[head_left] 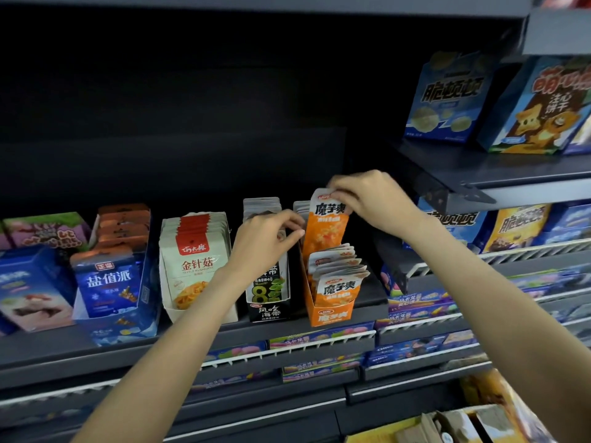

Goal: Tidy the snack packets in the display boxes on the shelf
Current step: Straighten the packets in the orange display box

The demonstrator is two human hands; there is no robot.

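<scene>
An orange display box (332, 313) on the dark shelf holds several orange-and-white snack packets (339, 284) that lean forward. My right hand (367, 196) pinches the top of one orange packet (324, 231) and holds it upright above the box's rear. My left hand (268, 238) has curled fingers at the tops of the packets in the black display box (270, 306) just left of the orange one; what its fingertips hold is unclear. A cream box of mushroom packets (195, 263) stands further left.
A blue box of packets (108, 282) and blue and purple cartons (32, 286) fill the shelf's left. An upper shelf (479, 177) juts out at right with blue snack boxes (447, 97). Lower shelves hold biscuit packs behind white wire rails (319, 343).
</scene>
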